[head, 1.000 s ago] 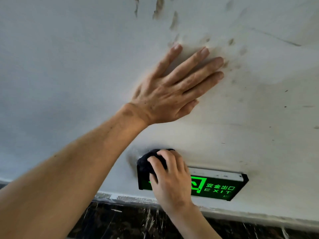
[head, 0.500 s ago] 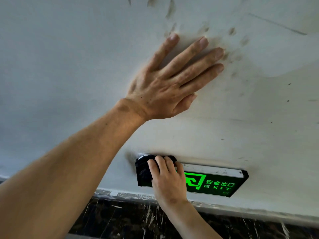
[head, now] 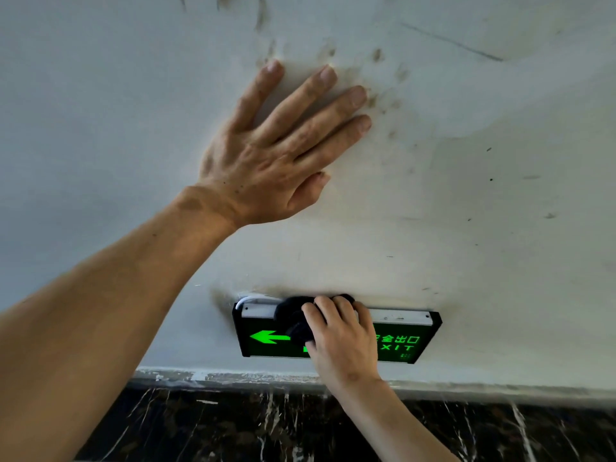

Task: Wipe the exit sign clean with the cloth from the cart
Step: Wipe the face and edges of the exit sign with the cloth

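Note:
A black exit sign (head: 400, 341) with glowing green letters and a left-pointing arrow is fixed low on a white wall. My right hand (head: 343, 341) is shut on a dark cloth (head: 293, 321) and presses it against the middle of the sign, over its top edge and face. The hand hides the sign's centre. My left hand (head: 276, 155) lies flat on the wall above the sign, fingers spread, holding nothing.
The white wall (head: 483, 228) carries dark smudges and scuffs around and above my left hand. Below the sign runs a pale painted strip, then a dark marbled skirting (head: 233, 428).
My right hand has slid the cloth rightward from the sign's left end to its middle, so the green arrow now shows. My left hand stays flat on the wall.

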Demonstrator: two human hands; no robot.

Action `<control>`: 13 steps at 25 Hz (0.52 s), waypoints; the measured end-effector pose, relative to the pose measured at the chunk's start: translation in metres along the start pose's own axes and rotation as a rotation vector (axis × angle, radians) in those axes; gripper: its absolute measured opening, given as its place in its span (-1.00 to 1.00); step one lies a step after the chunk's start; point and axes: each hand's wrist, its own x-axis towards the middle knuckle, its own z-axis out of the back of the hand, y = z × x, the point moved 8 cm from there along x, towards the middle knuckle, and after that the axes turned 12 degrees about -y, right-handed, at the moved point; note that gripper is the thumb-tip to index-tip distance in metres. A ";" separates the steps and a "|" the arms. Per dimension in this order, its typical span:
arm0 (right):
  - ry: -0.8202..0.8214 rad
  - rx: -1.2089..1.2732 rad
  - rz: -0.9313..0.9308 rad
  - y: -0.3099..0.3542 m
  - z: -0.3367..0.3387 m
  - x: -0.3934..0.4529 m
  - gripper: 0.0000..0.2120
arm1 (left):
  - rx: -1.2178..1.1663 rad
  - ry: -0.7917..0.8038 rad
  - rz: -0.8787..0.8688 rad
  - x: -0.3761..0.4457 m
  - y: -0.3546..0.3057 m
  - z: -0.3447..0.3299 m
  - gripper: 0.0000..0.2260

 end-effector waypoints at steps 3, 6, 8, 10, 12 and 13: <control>-0.022 -0.029 -0.007 -0.021 0.008 -0.003 -0.49 | 0.004 0.007 -0.005 0.000 0.000 -0.001 -0.42; -0.021 -0.039 -0.011 -0.042 0.014 -0.006 -0.47 | 0.019 0.000 -0.009 -0.001 0.000 0.000 -0.40; -0.012 -0.029 -0.025 -0.054 0.017 -0.010 -0.47 | 0.017 -0.002 -0.013 -0.001 -0.001 0.000 -0.40; -0.004 -0.020 -0.035 -0.065 0.020 -0.012 -0.48 | 0.013 0.000 -0.018 -0.001 -0.001 0.000 -0.39; 0.006 -0.013 -0.049 -0.075 0.023 -0.014 -0.47 | 0.013 0.001 -0.018 -0.001 -0.001 0.000 -0.39; 0.013 -0.009 -0.059 -0.079 0.024 -0.015 -0.47 | 0.016 0.001 -0.019 -0.002 0.000 0.000 -0.39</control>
